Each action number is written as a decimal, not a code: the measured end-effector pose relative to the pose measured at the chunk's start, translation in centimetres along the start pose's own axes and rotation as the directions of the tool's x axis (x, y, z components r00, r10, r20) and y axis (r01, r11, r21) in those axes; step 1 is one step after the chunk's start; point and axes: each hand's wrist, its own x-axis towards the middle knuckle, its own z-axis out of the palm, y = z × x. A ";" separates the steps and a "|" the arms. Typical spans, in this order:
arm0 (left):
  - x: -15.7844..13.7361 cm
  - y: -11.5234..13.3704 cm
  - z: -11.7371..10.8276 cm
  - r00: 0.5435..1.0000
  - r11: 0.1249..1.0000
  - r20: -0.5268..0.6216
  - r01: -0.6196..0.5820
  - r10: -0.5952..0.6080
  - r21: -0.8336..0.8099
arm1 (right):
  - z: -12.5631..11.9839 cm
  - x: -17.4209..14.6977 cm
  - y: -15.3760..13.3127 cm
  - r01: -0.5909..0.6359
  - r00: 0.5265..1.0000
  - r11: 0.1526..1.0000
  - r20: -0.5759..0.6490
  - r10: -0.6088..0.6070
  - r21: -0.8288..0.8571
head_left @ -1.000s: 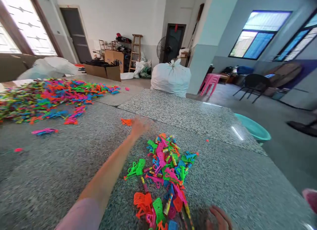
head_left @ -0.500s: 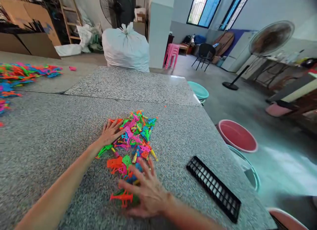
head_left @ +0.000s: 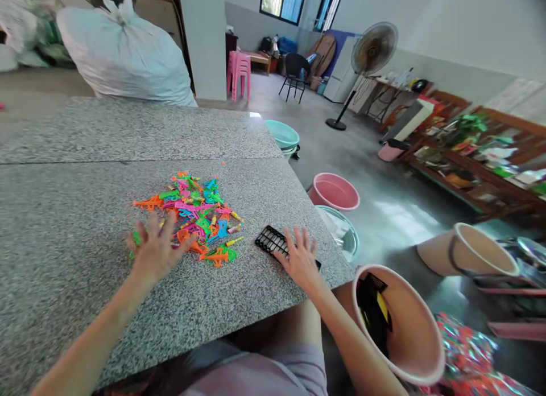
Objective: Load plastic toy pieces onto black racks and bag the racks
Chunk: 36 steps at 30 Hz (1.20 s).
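A loose pile of small bright plastic toy pieces (head_left: 200, 208) in orange, green, pink, blue and yellow lies on the speckled stone table (head_left: 191, 299). My left hand (head_left: 156, 251) is over the near left edge of this pile, fingers spread, and hides some pieces. To the right of the pile lies a black plastic tray with rows of slots (head_left: 268, 241). My right hand (head_left: 301, 256) is over the tray's right part with its fingers apart; whether it touches the tray I cannot tell.
By the table's right side stand a red basin (head_left: 335, 191), a green-rimmed basin (head_left: 347, 228) and a large pinkish bucket (head_left: 420, 333) holding black and yellow things. A tied white sack (head_left: 128, 54) is behind the table. Shiny red packaging (head_left: 464, 350) lies on the floor.
My right hand has left the pile and moved right to the black tray. My left hand has come back to the near left edge. The view has swung right.
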 end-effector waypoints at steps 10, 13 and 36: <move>3.9 10.6 5.6 0.997 1.000 0.071 -0.016 0.016 0.010 | 3.0 -8.1 -0.7 0.261 0.964 0.962 -0.081 -0.254 0.084; 3.4 10.3 4.1 0.998 0.998 0.040 -0.057 0.057 0.000 | 3.6 -6.6 -5.7 0.268 0.961 0.951 -0.104 -0.255 0.152; -2.5 -5.2 -2.5 0.839 0.912 -0.358 0.375 -0.409 -0.165 | 5.4 15.9 -24.3 0.793 0.578 0.583 0.085 -0.811 0.174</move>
